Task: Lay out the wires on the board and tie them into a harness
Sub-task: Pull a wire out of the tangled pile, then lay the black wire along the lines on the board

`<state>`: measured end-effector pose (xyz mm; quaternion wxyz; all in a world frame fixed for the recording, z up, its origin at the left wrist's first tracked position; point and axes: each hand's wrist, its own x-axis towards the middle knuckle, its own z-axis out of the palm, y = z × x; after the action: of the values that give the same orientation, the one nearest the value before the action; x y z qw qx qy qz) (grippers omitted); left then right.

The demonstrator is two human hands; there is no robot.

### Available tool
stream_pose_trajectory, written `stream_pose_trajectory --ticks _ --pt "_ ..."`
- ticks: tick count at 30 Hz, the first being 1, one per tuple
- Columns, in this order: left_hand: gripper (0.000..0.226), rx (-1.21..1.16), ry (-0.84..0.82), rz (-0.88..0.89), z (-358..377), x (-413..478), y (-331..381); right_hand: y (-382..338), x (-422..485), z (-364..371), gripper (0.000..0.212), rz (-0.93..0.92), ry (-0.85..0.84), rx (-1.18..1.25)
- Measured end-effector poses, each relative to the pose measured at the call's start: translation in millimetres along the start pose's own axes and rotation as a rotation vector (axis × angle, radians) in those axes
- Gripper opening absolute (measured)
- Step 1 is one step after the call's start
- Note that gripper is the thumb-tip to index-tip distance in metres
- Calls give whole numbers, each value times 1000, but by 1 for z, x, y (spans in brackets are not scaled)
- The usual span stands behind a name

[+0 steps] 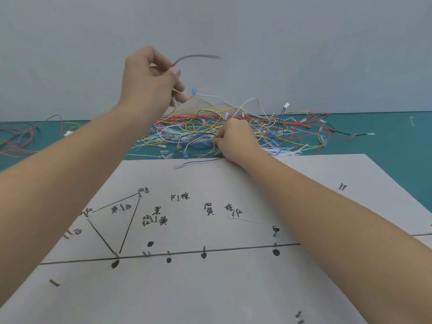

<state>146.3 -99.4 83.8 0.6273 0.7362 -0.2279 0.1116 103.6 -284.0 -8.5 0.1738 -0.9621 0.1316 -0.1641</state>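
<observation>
Grey board (210, 288) sits nearly bare in front of us, its drawn routes unfilled. Our left hand (152, 76) pinches a dark wire (196, 56) aloft; our right hand (236, 139) curls into the wire pile (264, 130) behind, gripping strands. Laying and tying, we judge, all remain.

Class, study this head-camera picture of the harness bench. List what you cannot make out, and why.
1. Dark wire in the left hand: motion-blurred in the head view, its free end unreadable.
2. Right hand: its own fingers hide which strand of the wire pile its grip pinches.
3. Board: both forearms cover its sides, and the bottom edge cuts it off.
</observation>
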Motion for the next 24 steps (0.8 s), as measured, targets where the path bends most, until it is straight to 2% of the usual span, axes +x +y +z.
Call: stream_pose_trajectory --ticks 3,6,8,9,12,14,18,20,23,24 --pt "13 -65 16 -42 -12 -14 17 0 6 -1 17 113 8 37" --pt "11 15 -27 -137 -26 -38 23 -7 -4 -18 20 129 -35 128" --pt "13 56 -85 -216 -33 -60 22 -18 -21 -36 30 129 1 303" --pt "13 61 -103 -255 -35 -73 21 -24 -32 -47 37 118 -50 465" --pt "16 88 -136 -367 -39 -112 19 -33 -68 -75 56 31 -503 1047" --pt "18 120 -172 -412 -40 -138 21 -36 -88 -85 52 25 -653 1257" --pt "18 142 -259 -438 -45 -190 38 -39 -117 -88 14 85 -612 1377" --pt "12 155 -283 -417 -51 -217 46 -39 -125 -88 15 119 -633 1379" --pt "8 167 -256 -400 -55 -253 52 -44 -135 -84 10 129 -719 1233" --pt "9 170 -244 -390 -56 -263 52 -46 -136 -81 18 148 -730 1199"
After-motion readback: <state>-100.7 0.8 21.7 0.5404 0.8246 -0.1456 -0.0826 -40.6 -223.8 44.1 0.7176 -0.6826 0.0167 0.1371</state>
